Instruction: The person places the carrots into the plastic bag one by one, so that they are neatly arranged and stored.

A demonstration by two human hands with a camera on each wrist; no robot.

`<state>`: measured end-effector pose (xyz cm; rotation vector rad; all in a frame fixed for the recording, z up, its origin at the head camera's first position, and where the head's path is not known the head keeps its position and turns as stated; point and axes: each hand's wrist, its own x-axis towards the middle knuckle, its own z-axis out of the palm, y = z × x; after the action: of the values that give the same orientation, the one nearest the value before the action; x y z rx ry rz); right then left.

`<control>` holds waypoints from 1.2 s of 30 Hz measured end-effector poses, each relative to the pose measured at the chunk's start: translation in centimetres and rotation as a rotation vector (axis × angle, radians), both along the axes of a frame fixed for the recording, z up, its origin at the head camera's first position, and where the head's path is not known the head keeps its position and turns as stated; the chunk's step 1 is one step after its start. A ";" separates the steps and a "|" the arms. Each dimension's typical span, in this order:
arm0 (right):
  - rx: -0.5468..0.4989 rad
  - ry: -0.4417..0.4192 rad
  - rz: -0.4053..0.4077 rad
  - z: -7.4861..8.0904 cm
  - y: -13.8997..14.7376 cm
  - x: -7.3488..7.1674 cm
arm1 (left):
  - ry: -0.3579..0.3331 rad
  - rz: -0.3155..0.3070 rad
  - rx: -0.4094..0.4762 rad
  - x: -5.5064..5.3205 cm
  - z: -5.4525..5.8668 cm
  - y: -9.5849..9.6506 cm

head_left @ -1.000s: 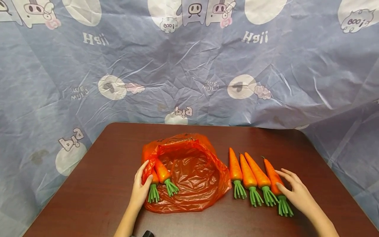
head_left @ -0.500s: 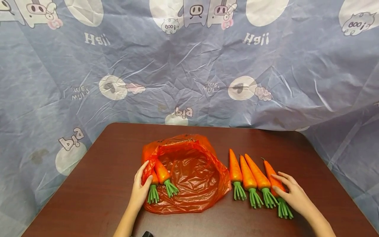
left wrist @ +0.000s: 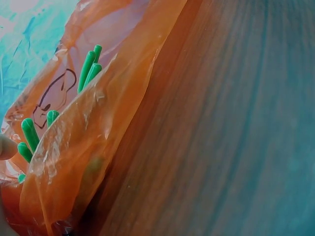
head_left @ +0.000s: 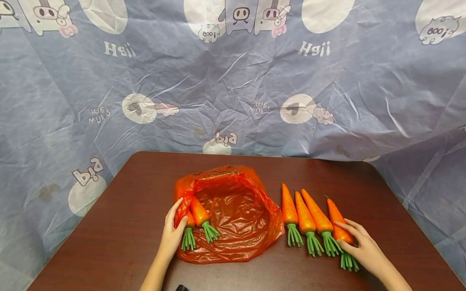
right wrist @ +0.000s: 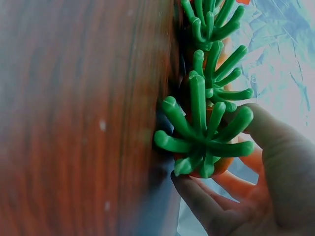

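In the head view, my left hand (head_left: pixel 172 228) grips the left side of the opening of a red plastic bag (head_left: pixel 240 226). Two carrots (head_left: pixel 199 211) with green stems lie inside there, one partly covered by the hand and the film. Over on the right, my right hand (head_left: pixel 360 244) holds the rightmost carrot (head_left: pixel 334 212) near its stem end, thumb on one side and fingers on the other. In the right wrist view its green stem tuft (right wrist: pixel 204 137) points at the camera, and the right hand (right wrist: pixel 246 182) curls around the body behind it.
Left of the held carrot lie three more, a left carrot (head_left: pixel 289 206), a middle carrot (head_left: pixel 305 212) and a right carrot (head_left: pixel 316 212), tips away from me. They rest on a dark brown table (head_left: pixel 145 178). A patterned cloth (head_left: pixel 233 81) hangs behind it.
My right hand has slid toward the stem end of the rightmost carrot, covering more of its thick end. That carrot's tip has shifted slightly right. My left hand and the bag stay put.
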<state>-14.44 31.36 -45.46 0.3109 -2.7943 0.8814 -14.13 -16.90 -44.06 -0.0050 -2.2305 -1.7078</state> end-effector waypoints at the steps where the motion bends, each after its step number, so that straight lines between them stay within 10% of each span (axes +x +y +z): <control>1: 0.007 0.003 -0.004 0.0 0.0 0.0 | -0.001 0.000 -0.001 0.0 0.0 0.0; 17: 0.046 -0.046 -0.078 2.2 0.1 0.6 | -0.016 0.001 -0.012 0.0 -0.3 -0.1; 28: 0.037 0.139 -0.041 5.7 -2.1 1.1 | -0.010 -0.006 0.003 0.0 -0.2 -0.2; 36: -0.014 0.221 0.079 7.7 -5.4 1.8 | 0.009 -0.008 0.004 -1.5 -3.2 -1.2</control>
<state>-12.59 25.99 -37.74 0.4886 -2.5867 0.8281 -15.60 -18.05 -47.24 -0.0216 -2.2235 -1.7129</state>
